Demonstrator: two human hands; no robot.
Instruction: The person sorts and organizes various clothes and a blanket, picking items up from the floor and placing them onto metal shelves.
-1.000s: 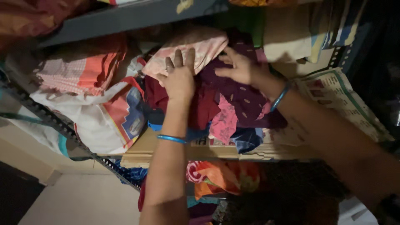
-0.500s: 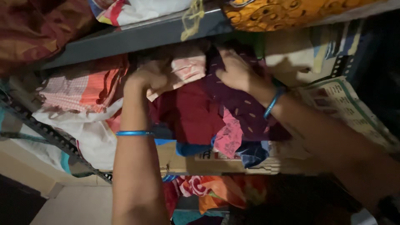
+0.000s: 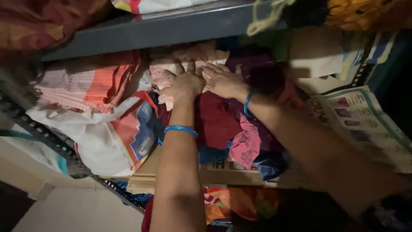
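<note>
Head view: left hand point(image 3: 182, 86) and right hand point(image 3: 223, 80) side by side, palms pressed flat on pale pink cloth point(image 3: 171, 71) atop clothes pile, under grey shelf point(image 3: 171, 25).

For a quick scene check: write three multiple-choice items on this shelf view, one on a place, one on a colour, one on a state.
1. Where do both hands rest?
A. on the pale pink cloth atop the pile
B. on the newspaper
C. on the floor

2. What colour are the wrist bangles?
A. gold
B. blue
C. white

3. How are the clothes on the shelf?
A. hung on hangers
B. sealed in boxes
C. piled loosely

Answers: 1 A, the left hand and right hand press the pale pink cloth. 2 B, each bangle is blue. 3 C, the clothes lie heaped on the shelf.
</note>
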